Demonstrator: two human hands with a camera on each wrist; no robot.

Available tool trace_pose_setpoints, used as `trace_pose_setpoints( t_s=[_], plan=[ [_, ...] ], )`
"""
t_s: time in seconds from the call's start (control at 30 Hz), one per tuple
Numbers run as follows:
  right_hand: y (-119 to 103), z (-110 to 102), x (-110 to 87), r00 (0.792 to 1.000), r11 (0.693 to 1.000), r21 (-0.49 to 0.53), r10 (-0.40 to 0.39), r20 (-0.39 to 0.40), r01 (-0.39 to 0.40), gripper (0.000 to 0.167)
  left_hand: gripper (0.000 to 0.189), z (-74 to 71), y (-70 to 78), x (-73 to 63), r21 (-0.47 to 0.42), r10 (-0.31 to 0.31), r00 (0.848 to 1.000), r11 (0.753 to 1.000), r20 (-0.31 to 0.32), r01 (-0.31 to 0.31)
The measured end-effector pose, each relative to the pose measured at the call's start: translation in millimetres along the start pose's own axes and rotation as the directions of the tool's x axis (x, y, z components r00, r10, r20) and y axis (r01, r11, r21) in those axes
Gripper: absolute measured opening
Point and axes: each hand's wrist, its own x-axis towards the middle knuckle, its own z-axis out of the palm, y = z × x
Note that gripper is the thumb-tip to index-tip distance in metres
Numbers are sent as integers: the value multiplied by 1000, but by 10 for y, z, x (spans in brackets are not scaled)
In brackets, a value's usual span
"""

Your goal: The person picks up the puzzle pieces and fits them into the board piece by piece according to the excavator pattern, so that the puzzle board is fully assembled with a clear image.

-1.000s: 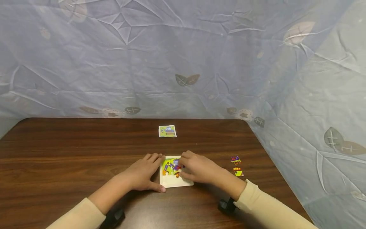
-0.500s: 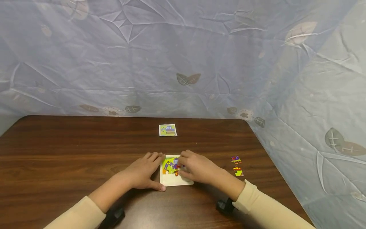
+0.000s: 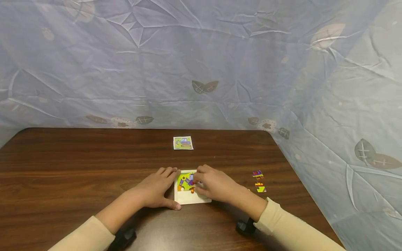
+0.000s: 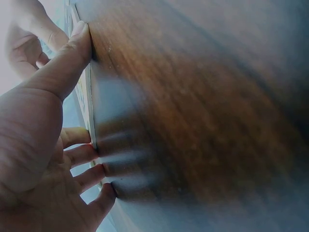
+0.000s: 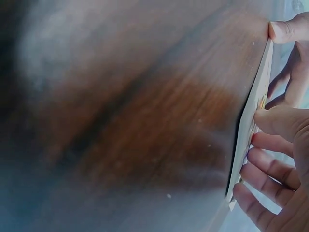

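Observation:
A white-framed puzzle board [image 3: 191, 199] lies on the table, partly filled with a green and purple picture of a digger. My left hand [image 3: 157, 190] rests along its left side, fingertips at the far left corner and thumb at the near left corner. Over the board's right part, my right hand [image 3: 216, 184] pinches a puzzle piece [image 3: 192, 191], mostly hidden under the fingers; a small orange tab shows. In the right wrist view the right thumb [image 5: 277, 121] and fingertips come down on the board's face, close to its edge.
Loose colourful puzzle pieces [image 3: 260, 187] lie on the brown wooden table [image 3: 94, 157] to the right. A picture card [image 3: 183, 143] of a digger lies farther back. A pale blue cloth [image 3: 172, 69] hangs behind and at the right.
The orange tab has shifted very slightly left on the board under my right fingers. My left hand stays at the board's left side.

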Motion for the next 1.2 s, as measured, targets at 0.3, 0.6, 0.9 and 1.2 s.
trace_pose_setpoints(
  t_s=[0.3,0.6,0.9,1.2],
  plan=[
    [19,10,-12,1000,999,46,0,-6,0,13,113,2,-1,-2,5,2,1000,1000,0,-2],
    [13,-1,-3,1000,997,72,4,13,-5,12,113,9,-8,1,8,2,1000,1000,-1,-2],
    [-7,-21,-8,1000,996,90,24,15,-25,10,113,8,-2,7,9,-4,1000,1000,3,4],
    [12,-25,-52,1000,997,76,-8,12,7,19,112,6,-1,15,9,5,1000,1000,6,-5]
  ],
)
